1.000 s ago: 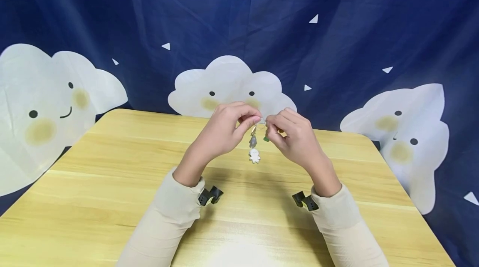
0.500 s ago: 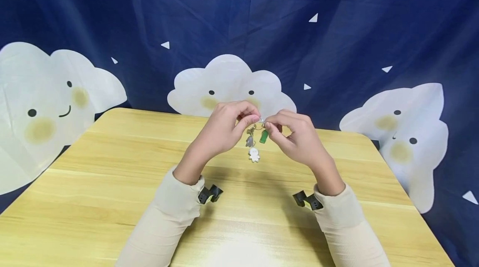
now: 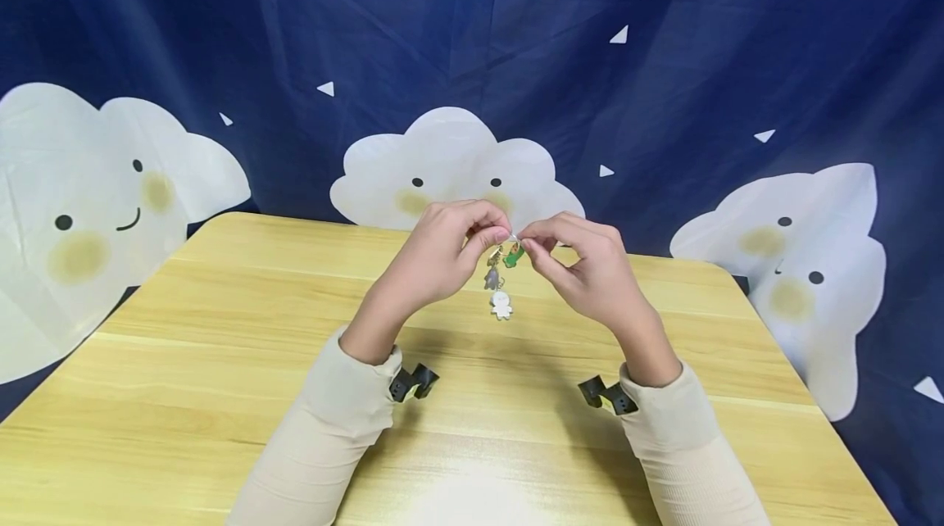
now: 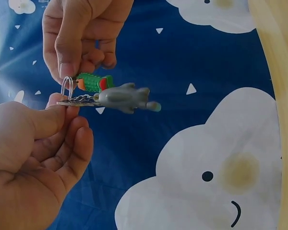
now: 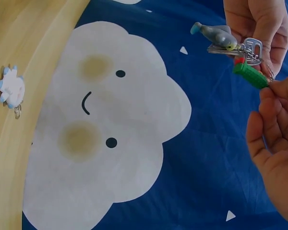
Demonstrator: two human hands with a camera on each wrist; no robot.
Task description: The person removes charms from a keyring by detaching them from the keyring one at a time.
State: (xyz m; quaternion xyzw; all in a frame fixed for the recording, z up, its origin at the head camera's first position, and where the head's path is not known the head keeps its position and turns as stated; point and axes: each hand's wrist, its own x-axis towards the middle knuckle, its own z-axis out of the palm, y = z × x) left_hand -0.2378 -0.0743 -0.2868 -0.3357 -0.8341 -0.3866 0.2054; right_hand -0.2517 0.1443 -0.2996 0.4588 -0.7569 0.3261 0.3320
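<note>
Both hands hold a bunch of keys on a metal key ring (image 4: 67, 86) above the table. My left hand (image 3: 450, 251) pinches the ring by the key heads, thumb against forefinger. The thumb and forefinger of my right hand (image 3: 586, 268) pinch the ring's other side, beside the green charm (image 5: 251, 75). Next to that charm hangs a grey animal-shaped charm (image 4: 125, 97), pale blue at one end. A silver key (image 5: 253, 50) with a cut-out head sits on the ring. On the table below lies a white figure charm (image 5: 12, 88) with blue tips and a small link.
The wooden table (image 3: 221, 428) stretches out beneath both forearms. Behind it hangs a dark blue curtain (image 3: 413, 18) printed with white clouds and triangles. Black wrist cameras (image 3: 415, 383) sit at both cuffs.
The green charm came out from behind the right fingers and then shifted left along the ring toward the grey charm. My left hand has barely moved; the white figure stays put.
</note>
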